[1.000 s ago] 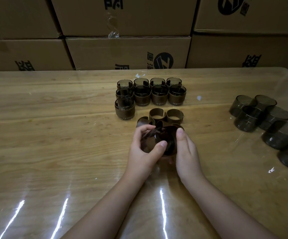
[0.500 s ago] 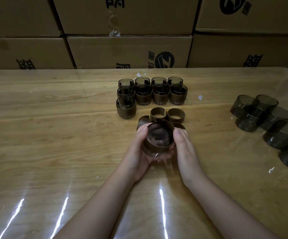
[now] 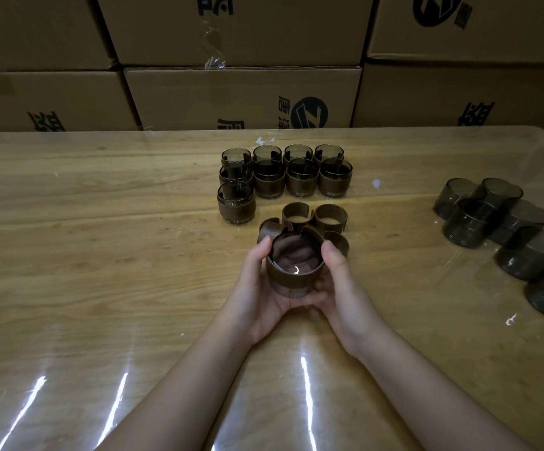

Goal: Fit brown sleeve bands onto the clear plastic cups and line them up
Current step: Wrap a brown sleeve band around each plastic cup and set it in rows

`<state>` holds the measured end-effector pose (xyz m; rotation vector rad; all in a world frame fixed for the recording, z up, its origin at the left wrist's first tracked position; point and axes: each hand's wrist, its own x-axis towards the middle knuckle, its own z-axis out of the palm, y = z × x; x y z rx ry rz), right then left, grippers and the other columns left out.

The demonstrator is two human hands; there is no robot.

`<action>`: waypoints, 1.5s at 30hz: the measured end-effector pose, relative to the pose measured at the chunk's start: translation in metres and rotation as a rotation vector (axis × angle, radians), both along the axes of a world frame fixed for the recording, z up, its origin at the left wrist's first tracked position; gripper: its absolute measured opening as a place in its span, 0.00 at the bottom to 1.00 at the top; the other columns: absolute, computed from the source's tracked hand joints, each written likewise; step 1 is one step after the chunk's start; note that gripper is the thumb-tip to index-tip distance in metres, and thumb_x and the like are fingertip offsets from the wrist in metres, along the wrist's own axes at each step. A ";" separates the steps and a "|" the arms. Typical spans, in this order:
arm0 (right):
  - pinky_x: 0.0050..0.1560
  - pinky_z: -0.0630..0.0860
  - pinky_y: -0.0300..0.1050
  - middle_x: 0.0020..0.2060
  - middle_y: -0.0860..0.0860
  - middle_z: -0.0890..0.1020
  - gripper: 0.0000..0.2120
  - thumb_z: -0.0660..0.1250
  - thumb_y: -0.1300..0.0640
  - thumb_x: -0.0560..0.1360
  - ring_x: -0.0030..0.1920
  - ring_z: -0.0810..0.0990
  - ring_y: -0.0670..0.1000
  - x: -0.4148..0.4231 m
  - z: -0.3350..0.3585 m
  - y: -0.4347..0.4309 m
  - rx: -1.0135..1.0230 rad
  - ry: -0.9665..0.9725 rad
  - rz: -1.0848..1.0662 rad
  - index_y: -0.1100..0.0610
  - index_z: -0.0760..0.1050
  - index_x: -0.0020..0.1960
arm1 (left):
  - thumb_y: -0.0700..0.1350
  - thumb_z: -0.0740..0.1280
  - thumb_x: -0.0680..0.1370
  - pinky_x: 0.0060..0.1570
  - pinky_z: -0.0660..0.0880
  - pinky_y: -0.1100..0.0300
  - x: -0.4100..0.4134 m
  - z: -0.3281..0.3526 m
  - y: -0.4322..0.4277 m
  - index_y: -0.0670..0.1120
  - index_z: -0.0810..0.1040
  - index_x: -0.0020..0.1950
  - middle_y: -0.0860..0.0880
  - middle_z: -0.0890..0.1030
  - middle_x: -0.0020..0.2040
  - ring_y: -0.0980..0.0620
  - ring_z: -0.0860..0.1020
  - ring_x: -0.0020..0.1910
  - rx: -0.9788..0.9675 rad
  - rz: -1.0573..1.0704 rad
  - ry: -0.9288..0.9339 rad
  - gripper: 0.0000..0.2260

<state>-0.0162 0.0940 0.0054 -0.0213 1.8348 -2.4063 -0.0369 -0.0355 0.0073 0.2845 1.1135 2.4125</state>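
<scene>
Left hand [image 3: 256, 284] and right hand [image 3: 343, 281] both gripped one cup [image 3: 296, 255] at mid-table [image 3: 101, 255], fingers curled round its sides, brown band [image 3: 291, 281] already round its wall. Couldn't tell if it was fully seated, so I'd press it evenly on both sides until level like the finished ones. Loose bands [image 3: 297, 214] sat just beyond the fingertips, so lift over them to reach the open slot right of the nearest banded cup [image 3: 236, 206]. Bare cups [image 3: 469, 222] were well apart at the right edge, and the near and left sides were open.
</scene>
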 end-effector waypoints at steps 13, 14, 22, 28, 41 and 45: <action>0.66 0.63 0.52 0.67 0.59 0.75 0.26 0.62 0.52 0.74 0.71 0.68 0.59 -0.002 0.008 0.004 -0.435 -0.127 0.027 0.57 0.69 0.71 | 0.57 0.79 0.63 0.44 0.80 0.53 -0.006 -0.002 -0.003 0.44 0.83 0.57 0.41 0.82 0.56 0.45 0.82 0.52 0.089 -0.075 -0.058 0.27; 0.66 0.62 0.51 0.67 0.59 0.75 0.25 0.63 0.54 0.74 0.71 0.68 0.59 -0.002 0.008 0.005 -0.475 -0.138 0.026 0.57 0.70 0.71 | 0.55 0.80 0.63 0.44 0.80 0.52 -0.006 -0.002 -0.004 0.43 0.82 0.58 0.41 0.82 0.56 0.44 0.81 0.53 0.112 -0.075 -0.077 0.28; 0.76 0.54 0.59 0.67 0.59 0.75 0.22 0.63 0.57 0.73 0.71 0.69 0.59 -0.002 0.009 0.006 -0.601 -0.169 0.057 0.55 0.73 0.66 | 0.51 0.80 0.65 0.47 0.80 0.45 -0.007 -0.002 -0.005 0.43 0.74 0.65 0.39 0.79 0.61 0.40 0.79 0.58 0.158 -0.074 -0.132 0.33; 0.71 0.62 0.55 0.60 0.56 0.80 0.16 0.63 0.57 0.73 0.62 0.77 0.55 -0.002 0.009 0.005 -0.632 -0.153 0.086 0.53 0.76 0.60 | 0.49 0.81 0.64 0.48 0.80 0.44 -0.009 -0.005 -0.008 0.43 0.75 0.64 0.39 0.79 0.62 0.39 0.80 0.57 0.196 -0.094 -0.145 0.32; 0.57 0.66 0.47 0.54 0.52 0.84 0.16 0.61 0.62 0.73 0.54 0.83 0.50 -0.003 0.010 0.002 -0.676 -0.140 0.072 0.48 0.84 0.49 | 0.48 0.79 0.67 0.52 0.79 0.43 -0.006 0.002 -0.007 0.40 0.82 0.58 0.38 0.80 0.60 0.39 0.80 0.58 0.329 -0.154 -0.128 0.22; 0.52 0.65 0.43 0.54 0.51 0.83 0.16 0.62 0.63 0.73 0.53 0.82 0.49 -0.001 0.013 0.001 -0.684 -0.129 0.061 0.47 0.84 0.49 | 0.49 0.76 0.70 0.51 0.79 0.44 -0.005 0.003 -0.008 0.41 0.81 0.60 0.39 0.80 0.61 0.40 0.79 0.59 0.350 -0.164 -0.106 0.21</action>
